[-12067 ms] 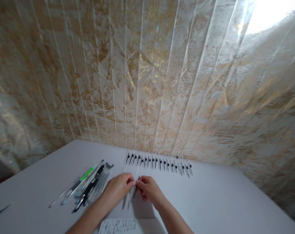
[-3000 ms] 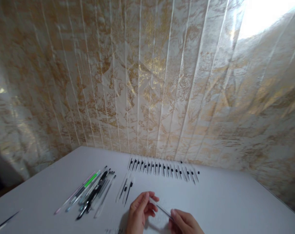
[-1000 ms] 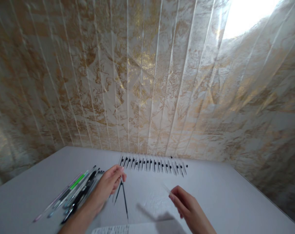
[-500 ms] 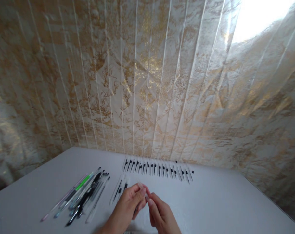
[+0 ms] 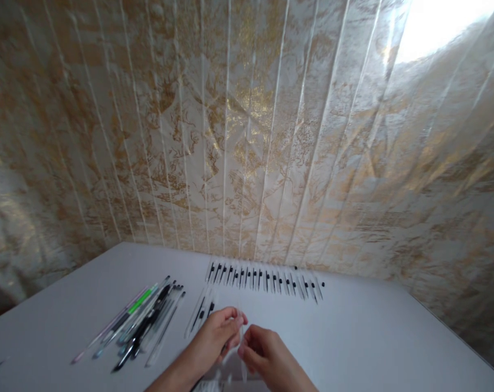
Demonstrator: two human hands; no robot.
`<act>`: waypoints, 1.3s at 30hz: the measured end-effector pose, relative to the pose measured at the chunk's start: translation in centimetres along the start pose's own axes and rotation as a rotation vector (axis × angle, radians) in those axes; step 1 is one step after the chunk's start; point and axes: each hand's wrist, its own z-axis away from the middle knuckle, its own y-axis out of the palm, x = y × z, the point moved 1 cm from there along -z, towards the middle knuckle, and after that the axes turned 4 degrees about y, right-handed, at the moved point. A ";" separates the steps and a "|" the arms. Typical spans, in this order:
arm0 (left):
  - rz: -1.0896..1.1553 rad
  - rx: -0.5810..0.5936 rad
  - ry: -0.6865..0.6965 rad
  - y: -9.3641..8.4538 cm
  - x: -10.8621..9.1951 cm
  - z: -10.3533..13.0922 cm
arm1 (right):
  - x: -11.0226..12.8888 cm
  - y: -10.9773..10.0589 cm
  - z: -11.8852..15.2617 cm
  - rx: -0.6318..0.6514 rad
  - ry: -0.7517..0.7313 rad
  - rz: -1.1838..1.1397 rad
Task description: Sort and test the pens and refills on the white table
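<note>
Tabletop (image 5: 373,332) lies open right of the right hand (image 5: 263,349); piled pens (image 5: 143,322) obstruct left of the left hand (image 5: 226,329), a row of pen parts (image 5: 260,280) beyond both

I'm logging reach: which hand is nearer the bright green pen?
Left. The left hand is to the right of the bright green pen, apart from it and closer to the wearer; the right hand is farther right, beyond the left one.

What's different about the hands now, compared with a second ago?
The left hand has moved rightward and nearer the person, the right hand leftward; now they are close together at a clear tube. The far row of pen parts and the pen pile stayed put.
</note>
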 end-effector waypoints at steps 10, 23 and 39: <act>-0.133 -0.397 0.156 -8.3 -3.1 -1.1 | 3.0 2.2 -5.7 -0.120 0.171 0.469; -0.276 -0.383 0.257 -6.5 0.0 -1.6 | 3.5 4.2 -5.2 0.179 0.083 0.007; -0.184 -0.358 0.192 -4.8 0.7 -1.7 | 4.0 4.3 -4.9 0.064 0.025 -0.021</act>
